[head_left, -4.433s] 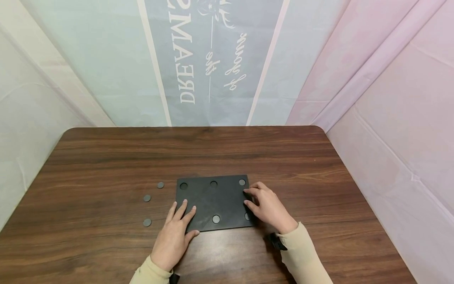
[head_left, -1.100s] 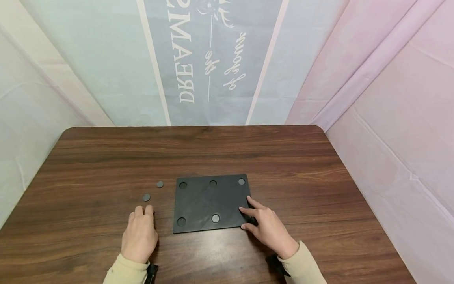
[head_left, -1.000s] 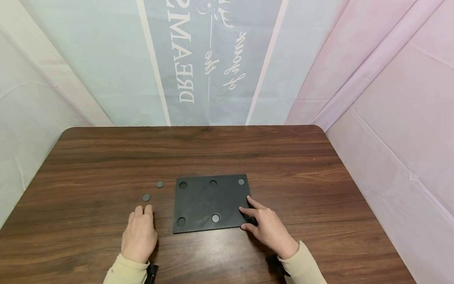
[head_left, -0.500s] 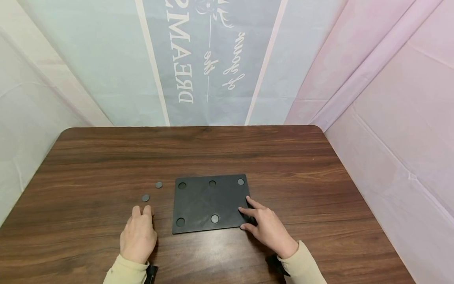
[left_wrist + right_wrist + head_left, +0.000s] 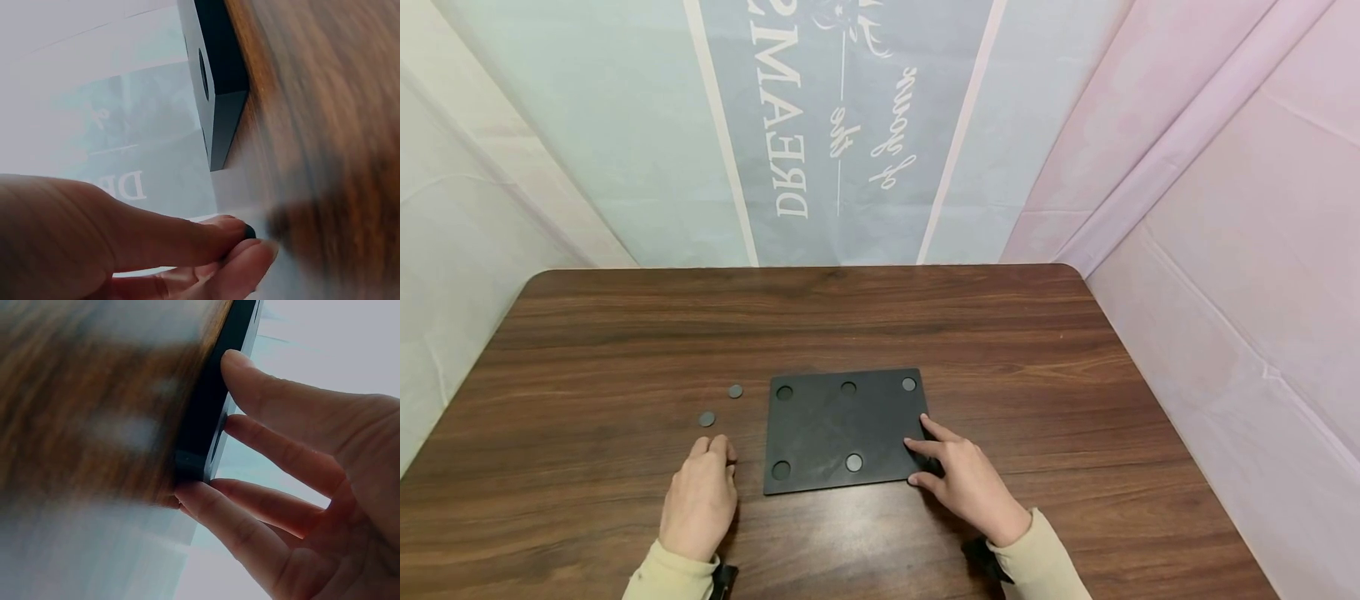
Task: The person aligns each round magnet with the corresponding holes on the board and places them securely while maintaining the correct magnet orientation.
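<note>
My left hand (image 5: 698, 502), left of the black board (image 5: 842, 425), pinches a small dark disc (image 5: 250, 232) between thumb and fingertips. Most of that disc is hidden by the fingers. My right hand (image 5: 970, 483) holds the board's near right corner, thumb on the front edge and fingers along the right edge and top. Grey discs sit in the board's far right recess (image 5: 909, 384) and near middle recess (image 5: 853, 462). Bare recesses show at far left (image 5: 785, 392), far middle (image 5: 848, 387) and near left (image 5: 781, 470). The right hand covers the near right corner.
Two loose grey discs, one nearer (image 5: 707, 419) and one farther (image 5: 735, 392), lie on the wooden table (image 5: 1000, 333) beyond my left hand. A printed cloth backdrop (image 5: 850, 167) hangs behind the table's far edge.
Earlier the left hand rested on the board's left side; it moved left and took up the nearest of three loose discs. Now it shifts slightly right. The right hand slid toward the near corner.
</note>
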`<action>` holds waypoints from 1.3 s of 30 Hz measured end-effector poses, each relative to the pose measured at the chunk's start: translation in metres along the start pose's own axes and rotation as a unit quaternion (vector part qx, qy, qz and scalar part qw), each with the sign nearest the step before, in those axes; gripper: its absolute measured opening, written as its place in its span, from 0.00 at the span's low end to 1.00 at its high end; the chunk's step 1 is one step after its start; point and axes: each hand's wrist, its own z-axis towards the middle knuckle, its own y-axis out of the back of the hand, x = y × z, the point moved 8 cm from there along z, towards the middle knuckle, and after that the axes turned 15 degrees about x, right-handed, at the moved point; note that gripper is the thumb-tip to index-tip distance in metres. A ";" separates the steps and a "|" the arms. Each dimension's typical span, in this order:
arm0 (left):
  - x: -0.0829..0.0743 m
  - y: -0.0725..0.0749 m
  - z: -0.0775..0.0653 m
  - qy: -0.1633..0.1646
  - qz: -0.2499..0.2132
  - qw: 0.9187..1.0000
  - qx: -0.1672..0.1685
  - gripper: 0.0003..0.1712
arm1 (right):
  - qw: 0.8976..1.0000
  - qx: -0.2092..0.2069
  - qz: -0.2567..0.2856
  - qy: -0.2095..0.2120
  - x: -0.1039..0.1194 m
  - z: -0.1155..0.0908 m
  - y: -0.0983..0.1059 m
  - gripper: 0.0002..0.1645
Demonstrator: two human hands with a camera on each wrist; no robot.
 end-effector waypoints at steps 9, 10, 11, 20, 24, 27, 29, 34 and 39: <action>-0.015 -0.002 0.001 -0.061 -0.013 0.998 -0.010 0.05 | 1.000 0.003 0.002 0.000 0.000 0.000 0.000 0.27; -0.016 -0.002 0.002 -0.062 -0.014 0.998 -0.011 0.05 | 1.000 0.004 0.003 0.001 0.000 0.000 0.000 0.27; -0.017 -0.003 0.002 -0.061 -0.014 0.998 -0.013 0.05 | 1.000 0.004 0.004 0.001 0.000 0.000 0.000 0.27; -0.029 -0.005 0.002 -0.115 -0.009 0.993 -0.030 0.07 | 1.000 0.003 0.000 0.001 0.000 -0.001 0.001 0.27; -0.032 -0.007 0.001 -0.128 -0.012 0.991 -0.021 0.09 | 1.000 0.002 -0.001 0.004 0.000 -0.001 0.000 0.27; -0.033 -0.009 0.001 -0.129 -0.017 0.991 -0.015 0.11 | 1.000 0.001 -0.001 0.007 0.001 -0.001 0.001 0.27; -0.033 -0.009 0.001 -0.128 -0.021 0.991 -0.013 0.12 | 1.000 0.002 -0.001 0.008 0.001 -0.001 0.001 0.27; -0.033 -0.012 0.002 -0.125 -0.031 0.992 -0.005 0.12 | 1.000 0.004 0.000 0.007 0.001 -0.001 0.001 0.27; -0.035 -0.014 0.004 -0.121 -0.043 0.992 0.010 0.12 | 1.000 0.005 0.003 0.007 0.000 -0.001 0.000 0.27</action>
